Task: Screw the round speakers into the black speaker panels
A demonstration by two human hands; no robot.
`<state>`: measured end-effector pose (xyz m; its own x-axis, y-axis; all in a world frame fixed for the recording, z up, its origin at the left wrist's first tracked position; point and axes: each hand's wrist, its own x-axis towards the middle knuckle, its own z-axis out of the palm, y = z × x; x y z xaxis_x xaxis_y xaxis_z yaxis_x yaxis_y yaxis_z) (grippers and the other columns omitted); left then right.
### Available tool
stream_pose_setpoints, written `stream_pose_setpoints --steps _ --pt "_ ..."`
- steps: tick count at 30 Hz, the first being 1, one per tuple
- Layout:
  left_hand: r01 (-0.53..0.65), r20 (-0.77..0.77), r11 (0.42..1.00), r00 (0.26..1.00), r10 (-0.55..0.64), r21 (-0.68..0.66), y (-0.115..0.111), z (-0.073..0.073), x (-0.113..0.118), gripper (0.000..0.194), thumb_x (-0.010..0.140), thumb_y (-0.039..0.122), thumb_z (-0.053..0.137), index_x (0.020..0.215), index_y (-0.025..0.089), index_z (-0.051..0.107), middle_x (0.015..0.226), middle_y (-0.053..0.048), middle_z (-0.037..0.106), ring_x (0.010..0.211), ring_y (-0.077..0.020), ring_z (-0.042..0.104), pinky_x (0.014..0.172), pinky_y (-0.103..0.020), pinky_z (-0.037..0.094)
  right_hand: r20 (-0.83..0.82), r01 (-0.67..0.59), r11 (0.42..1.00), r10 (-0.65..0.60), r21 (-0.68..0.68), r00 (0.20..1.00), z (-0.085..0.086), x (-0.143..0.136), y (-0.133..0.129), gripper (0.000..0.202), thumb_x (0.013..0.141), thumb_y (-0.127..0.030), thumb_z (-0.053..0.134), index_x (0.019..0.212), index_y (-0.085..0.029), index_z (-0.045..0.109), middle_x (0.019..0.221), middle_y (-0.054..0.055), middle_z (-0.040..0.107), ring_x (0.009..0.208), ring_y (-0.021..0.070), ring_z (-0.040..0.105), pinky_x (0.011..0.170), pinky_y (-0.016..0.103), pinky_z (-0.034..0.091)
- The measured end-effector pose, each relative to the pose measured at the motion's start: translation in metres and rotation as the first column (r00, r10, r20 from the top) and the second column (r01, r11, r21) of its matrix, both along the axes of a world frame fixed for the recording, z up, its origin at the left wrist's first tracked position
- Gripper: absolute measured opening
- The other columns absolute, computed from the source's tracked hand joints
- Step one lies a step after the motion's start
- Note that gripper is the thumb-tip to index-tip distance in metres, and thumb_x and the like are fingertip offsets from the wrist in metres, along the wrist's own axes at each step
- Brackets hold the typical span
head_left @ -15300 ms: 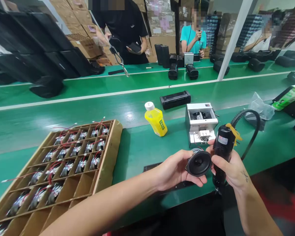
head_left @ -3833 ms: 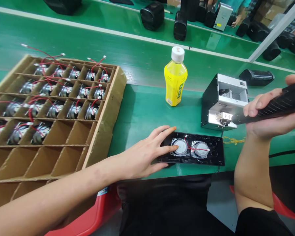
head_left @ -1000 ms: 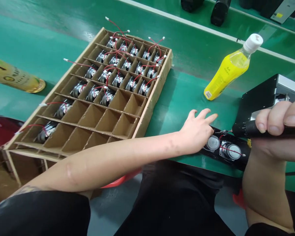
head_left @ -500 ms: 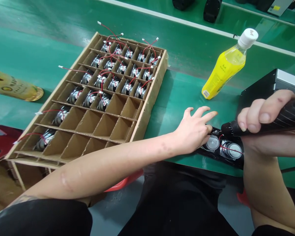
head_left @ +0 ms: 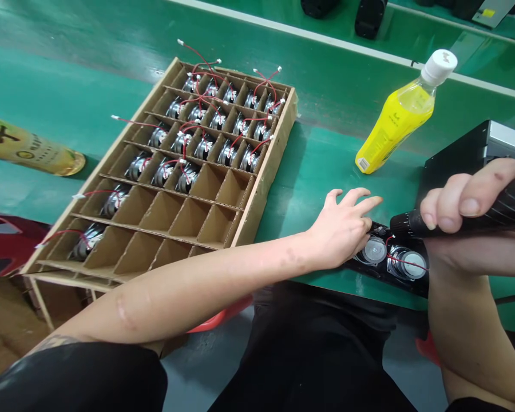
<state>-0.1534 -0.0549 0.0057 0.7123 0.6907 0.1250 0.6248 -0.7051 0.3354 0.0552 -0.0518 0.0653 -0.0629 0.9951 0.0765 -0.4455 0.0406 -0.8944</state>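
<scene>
A black speaker housing (head_left: 381,274) lies on the green table, with two round speaker drivers, a left one (head_left: 374,250) and a right one (head_left: 412,266), set in it. A red wire runs across the drivers. My left hand (head_left: 341,232) rests at the housing's left end, its outer fingers spread and raised; its thumb is hidden. My right hand (head_left: 476,194) is wrapped round a black electric screwdriver (head_left: 506,203), whose collar end sits just over the housing's back edge. The bit's tip cannot be made out.
Left of my hands stands a divided cardboard box (head_left: 261,206) with several speaker drivers with red wires in its cells. A yellow drink bottle (head_left: 397,126) stands behind the housing. A second bottle (head_left: 34,151) lies at far left. A black-and-silver box (head_left: 455,154) is at right.
The whole view has shifted slightly, so everything appears a little further right. Both hands keep the same places on the housing and the electric screwdriver.
</scene>
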Motion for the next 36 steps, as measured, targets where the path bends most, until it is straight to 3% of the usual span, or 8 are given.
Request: stream_pose_setpoints --steps 3,6,11,13,18,24,30,36 --pt "0.014 0.007 1.0 1.0 -0.014 0.009 0.0 -0.001 0.0 0.024 0.101 0.024 0.057 0.093 0.017 0.079 0.163 -0.009 0.049 0.149 -0.0382 0.042 0.11 -0.069 0.041 -0.01 -0.014 1.0 0.014 0.023 1.0 0.002 0.002 -0.002 0.053 0.073 -0.075 0.075 0.111 -0.038 0.073 0.073 0.003 0.059 0.075 0.0234 0.066 0.061 0.033 0.054" --pt "0.042 0.022 0.999 0.999 -0.042 0.01 0.001 -0.001 -0.001 0.025 0.102 0.025 0.056 0.094 0.016 0.078 0.163 -0.01 0.05 0.148 -0.037 0.043 0.11 -0.066 0.042 -0.015 -0.018 0.997 0.019 0.072 1.0 0.005 -0.008 0.0 0.05 0.075 -0.071 0.077 0.112 -0.037 0.073 0.073 0.003 0.059 0.074 0.0224 0.066 0.061 0.032 0.054" --pt "0.042 0.031 0.999 0.999 -0.041 -0.019 0.002 0.003 -0.003 0.02 0.101 0.024 0.058 0.105 0.015 0.075 0.164 -0.013 0.048 0.148 -0.0364 0.043 0.109 -0.061 0.045 0.033 -0.077 0.913 0.07 0.401 0.997 0.01 -0.028 0.002 0.046 0.089 -0.062 0.069 0.121 -0.03 0.076 0.069 0.003 0.057 0.052 0.0173 0.053 0.049 0.032 0.048" --pt "0.047 0.028 0.998 0.999 -0.045 -0.048 0.002 0.006 -0.003 0.018 0.099 0.026 0.064 0.109 0.014 0.073 0.163 -0.015 0.047 0.148 -0.0372 0.043 0.107 -0.059 0.046 0.059 -0.149 0.888 0.137 0.435 0.989 0.01 -0.03 0.002 0.044 0.09 -0.057 0.071 0.123 -0.028 0.075 0.072 0.003 0.058 0.052 0.0165 0.051 0.049 0.032 0.047" --pt "0.04 0.035 0.992 0.999 -0.036 -0.121 0.003 0.016 -0.009 0.028 0.096 0.028 0.072 0.119 0.013 0.067 0.163 -0.018 0.047 0.148 -0.0366 0.043 0.107 -0.056 0.048 0.008 -0.183 0.905 0.195 0.385 0.981 0.003 -0.028 0.003 0.054 0.077 -0.041 0.088 0.127 -0.029 0.072 0.077 0.003 0.062 0.059 0.0159 0.055 0.056 0.029 0.05" --pt "0.014 0.04 0.995 0.999 -0.01 -0.101 -0.018 0.027 -0.039 0.027 0.1 0.032 0.067 0.12 0.014 0.069 0.162 -0.022 0.045 0.149 -0.0397 0.042 0.108 -0.057 0.05 -0.26 -0.179 0.968 0.22 0.174 0.94 -0.001 -0.031 0.003 0.06 0.073 -0.066 0.083 0.123 -0.036 0.07 0.078 0.005 0.061 0.086 0.0252 0.068 0.068 0.034 0.057" --pt "0.149 -0.026 0.979 0.988 -0.154 -0.137 -0.037 0.01 -0.041 0.068 0.093 0.051 0.076 0.151 0.021 0.059 0.172 -0.028 0.021 0.158 -0.0529 0.02 0.117 -0.066 0.039 -0.166 -0.203 0.969 0.225 0.141 0.96 -0.001 -0.039 0.006 0.067 0.07 -0.077 0.079 0.12 -0.033 0.07 0.077 0.007 0.06 0.089 0.0271 0.068 0.067 0.035 0.057" --pt "0.202 0.013 0.973 0.979 -0.202 -0.109 -0.029 -0.003 -0.037 0.073 0.09 0.048 0.08 0.154 0.021 0.056 0.174 -0.027 0.017 0.159 -0.0532 0.019 0.121 -0.064 0.036 -0.03 -0.188 0.971 0.194 0.145 0.981 -0.001 -0.042 0.009 0.069 0.071 -0.078 0.078 0.121 -0.032 0.069 0.078 0.007 0.06 0.088 0.0273 0.068 0.063 0.034 0.056"
